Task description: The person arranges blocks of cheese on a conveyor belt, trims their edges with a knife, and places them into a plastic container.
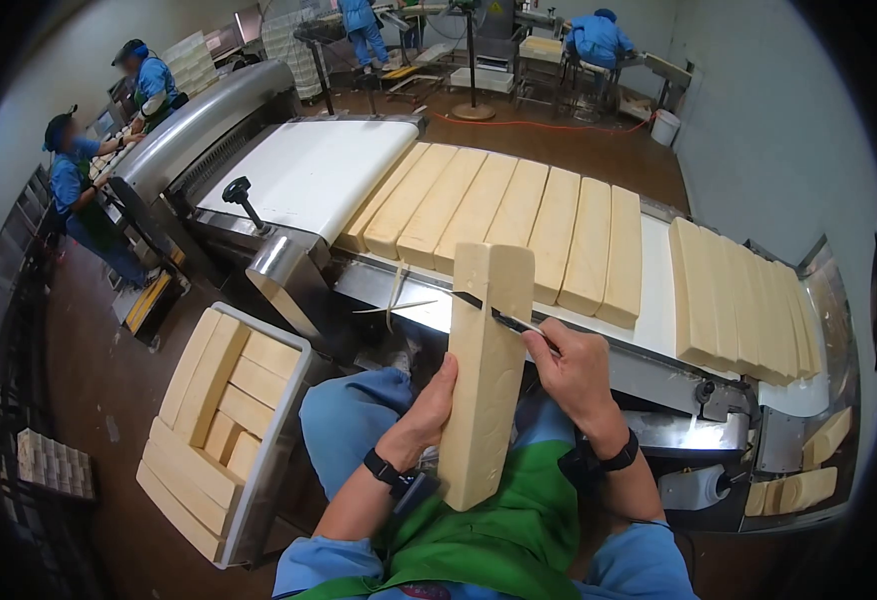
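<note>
A long pale-yellow cheese block [483, 400] stands tilted in front of my body, its lower end over my green apron. My left hand [427, 402] grips its left side, with the thumb along the edge and the other fingers hidden behind. In my right hand [571, 368] is a knife [511, 321], its dark blade lying across the upper part of the block. The blade's tip shows past the block's left edge. Thin cheese trimmings [395, 303] hang at the metal edge beyond the block.
A row of cheese blocks [519, 210] lies on the conveyor, with more blocks [739, 300] to the right. At lower left stands a white crate [289, 400] of cheese pieces. A black knob [242, 192] sticks up beside the white belt [309, 165]. Several co-workers are farther back.
</note>
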The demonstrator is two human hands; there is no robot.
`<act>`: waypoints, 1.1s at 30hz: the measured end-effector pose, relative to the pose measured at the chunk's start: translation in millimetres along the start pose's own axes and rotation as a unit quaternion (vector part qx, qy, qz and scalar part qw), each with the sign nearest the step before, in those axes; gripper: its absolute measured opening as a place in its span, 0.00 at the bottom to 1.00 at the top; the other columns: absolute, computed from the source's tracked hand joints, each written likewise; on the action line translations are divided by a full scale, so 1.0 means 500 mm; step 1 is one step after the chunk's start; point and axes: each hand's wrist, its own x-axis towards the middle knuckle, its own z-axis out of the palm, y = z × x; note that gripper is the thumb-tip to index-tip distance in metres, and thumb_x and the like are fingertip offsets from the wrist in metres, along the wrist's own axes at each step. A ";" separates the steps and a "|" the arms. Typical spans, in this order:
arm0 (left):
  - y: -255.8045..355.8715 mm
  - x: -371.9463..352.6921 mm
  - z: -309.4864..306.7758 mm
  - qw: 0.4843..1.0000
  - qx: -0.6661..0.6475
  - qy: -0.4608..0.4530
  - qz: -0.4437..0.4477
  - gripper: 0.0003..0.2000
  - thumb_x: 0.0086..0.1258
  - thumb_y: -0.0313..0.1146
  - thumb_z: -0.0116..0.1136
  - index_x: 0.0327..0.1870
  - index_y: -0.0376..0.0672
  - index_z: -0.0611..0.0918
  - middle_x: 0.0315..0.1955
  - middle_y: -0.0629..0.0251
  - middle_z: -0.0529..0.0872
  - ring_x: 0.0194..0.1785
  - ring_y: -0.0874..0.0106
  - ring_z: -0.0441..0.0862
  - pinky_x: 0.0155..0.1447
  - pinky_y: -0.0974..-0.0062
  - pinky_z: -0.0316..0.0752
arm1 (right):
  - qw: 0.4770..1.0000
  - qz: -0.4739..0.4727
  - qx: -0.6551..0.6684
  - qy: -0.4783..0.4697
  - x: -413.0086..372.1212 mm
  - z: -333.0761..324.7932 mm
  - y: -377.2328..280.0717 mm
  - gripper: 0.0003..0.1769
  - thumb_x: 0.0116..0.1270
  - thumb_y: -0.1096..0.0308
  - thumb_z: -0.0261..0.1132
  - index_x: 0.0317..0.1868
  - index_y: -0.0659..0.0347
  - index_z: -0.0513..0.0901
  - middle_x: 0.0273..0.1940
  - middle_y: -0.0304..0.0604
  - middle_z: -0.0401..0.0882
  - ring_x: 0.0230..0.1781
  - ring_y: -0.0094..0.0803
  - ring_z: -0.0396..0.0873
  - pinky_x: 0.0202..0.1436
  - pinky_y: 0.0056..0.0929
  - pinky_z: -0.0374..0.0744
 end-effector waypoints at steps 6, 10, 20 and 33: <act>0.005 0.007 0.019 0.999 0.032 0.008 0.004 0.36 0.80 0.62 0.20 0.72 0.42 0.67 0.57 0.59 0.81 0.55 0.69 0.83 0.57 0.66 0.82 | 1.000 0.002 -0.016 -0.010 -0.035 -0.004 0.023 0.16 0.68 0.60 0.68 0.26 0.61 0.78 0.16 0.50 0.73 0.16 0.50 0.73 0.20 0.41 0.66; 0.007 0.012 0.031 0.999 0.037 0.032 -0.012 0.37 0.80 0.63 0.19 0.71 0.41 0.68 0.54 0.58 0.82 0.52 0.68 0.84 0.55 0.66 0.83 | 1.000 0.001 -0.014 -0.017 -0.062 -0.005 0.038 0.17 0.67 0.58 0.69 0.25 0.59 0.78 0.15 0.49 0.73 0.16 0.50 0.74 0.20 0.42 0.66; -0.011 0.031 0.014 0.999 -0.009 0.038 -0.018 0.38 0.78 0.66 0.22 0.69 0.42 0.70 0.54 0.57 0.83 0.52 0.67 0.85 0.55 0.66 0.83 | 0.995 0.015 0.003 -0.097 -0.131 -0.020 0.056 0.16 0.65 0.57 0.70 0.24 0.57 0.80 0.17 0.46 0.75 0.17 0.47 0.75 0.20 0.38 0.69; 0.079 -0.018 0.021 0.991 0.078 0.050 0.099 0.38 0.77 0.46 0.56 0.80 0.42 0.51 0.70 0.59 0.67 0.68 0.67 0.71 0.68 0.70 0.70 | 0.977 0.174 0.091 0.089 -0.196 -0.051 0.216 0.13 0.74 0.67 0.60 0.33 0.67 0.80 0.23 0.38 0.73 0.26 0.22 0.69 0.30 0.26 0.69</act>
